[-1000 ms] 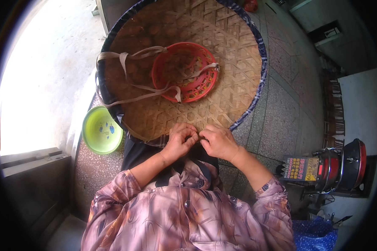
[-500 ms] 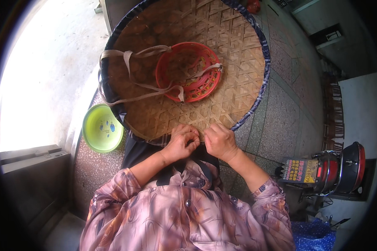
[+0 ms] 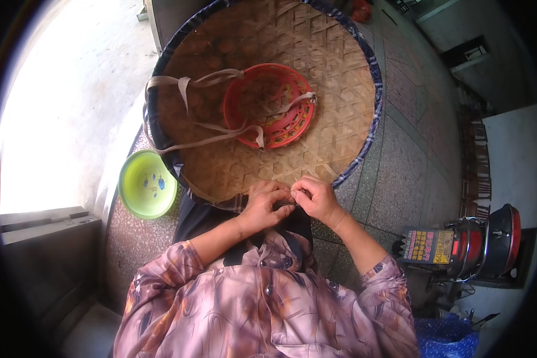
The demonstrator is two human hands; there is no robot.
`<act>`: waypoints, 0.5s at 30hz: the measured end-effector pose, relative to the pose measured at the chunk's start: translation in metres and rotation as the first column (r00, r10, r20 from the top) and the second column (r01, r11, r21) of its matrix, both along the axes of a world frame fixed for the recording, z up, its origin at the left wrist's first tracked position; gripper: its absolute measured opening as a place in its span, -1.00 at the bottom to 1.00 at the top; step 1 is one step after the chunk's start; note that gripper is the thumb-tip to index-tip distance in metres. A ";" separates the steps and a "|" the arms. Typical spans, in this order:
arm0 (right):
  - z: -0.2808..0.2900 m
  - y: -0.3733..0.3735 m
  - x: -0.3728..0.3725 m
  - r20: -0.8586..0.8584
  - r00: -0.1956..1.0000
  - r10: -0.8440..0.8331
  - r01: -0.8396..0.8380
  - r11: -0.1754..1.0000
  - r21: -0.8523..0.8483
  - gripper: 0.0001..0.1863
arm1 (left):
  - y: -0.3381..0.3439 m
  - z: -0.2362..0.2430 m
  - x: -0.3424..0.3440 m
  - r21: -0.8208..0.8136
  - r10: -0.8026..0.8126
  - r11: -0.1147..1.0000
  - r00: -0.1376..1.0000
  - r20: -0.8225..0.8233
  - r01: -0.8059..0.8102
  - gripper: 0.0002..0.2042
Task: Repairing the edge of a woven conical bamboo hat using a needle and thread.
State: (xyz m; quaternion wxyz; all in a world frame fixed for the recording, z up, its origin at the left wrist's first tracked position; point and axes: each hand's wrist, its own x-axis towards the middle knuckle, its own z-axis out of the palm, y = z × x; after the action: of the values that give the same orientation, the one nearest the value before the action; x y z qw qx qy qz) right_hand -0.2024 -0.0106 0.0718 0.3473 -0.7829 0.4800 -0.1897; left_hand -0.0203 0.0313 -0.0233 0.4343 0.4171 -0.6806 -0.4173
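Note:
A large round bamboo tray [image 3: 340,89] with a dark checked cloth binding along its rim leans over my lap. In it sits a red plastic basket [image 3: 309,119] with a pale fabric strap [image 3: 203,138] trailing out to the left rim. My left hand [image 3: 264,206] closes on the tray's near rim, fingers curled over the edge and thumb pointing right. Right beside it, my right hand [image 3: 317,200] is closed in a pinch at the same rim. Whatever lies between its fingertips is too small to make out.
A light green basin [image 3: 138,194] stands on the speckled floor to the left, near a bright doorway. At the right is the rear of a motorbike [image 3: 495,241] with a yellow plate. A blue dotted cloth or bag [image 3: 447,335] lies at lower right.
My right hand has turned, with its thumb and fingertips now meeting beside the left hand. My left fingers have spread slightly along the rim. The tray and basket have shifted slightly.

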 end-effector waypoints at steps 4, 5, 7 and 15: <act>-0.005 -0.006 -0.007 0.029 1.000 -0.002 0.001 0.999 0.040 -0.93 | -0.001 -0.001 -0.015 0.077 0.098 0.992 0.995 -0.021 -0.096 -0.75; -0.007 -0.008 -0.009 0.054 0.998 -0.015 0.009 0.994 0.109 -0.93 | -0.003 0.003 -0.015 0.074 0.095 0.993 0.995 -0.021 -0.093 -0.75; -0.009 -0.009 -0.011 0.079 0.996 -0.033 0.019 0.984 0.175 -0.93 | -0.008 0.013 -0.014 0.165 0.104 0.979 0.991 0.084 -0.117 -0.80; 0.004 -0.013 -0.012 -0.078 0.996 0.054 -0.066 0.983 -0.170 -0.93 | -0.009 -0.002 -0.014 0.152 0.094 0.986 0.984 -0.150 -0.071 -0.89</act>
State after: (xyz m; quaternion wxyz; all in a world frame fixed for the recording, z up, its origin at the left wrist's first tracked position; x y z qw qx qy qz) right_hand -0.2147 -0.0237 0.0758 0.2663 -0.8305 0.4503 -0.1913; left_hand -0.0344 0.0224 -0.0255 0.4715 0.4417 -0.5942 -0.4790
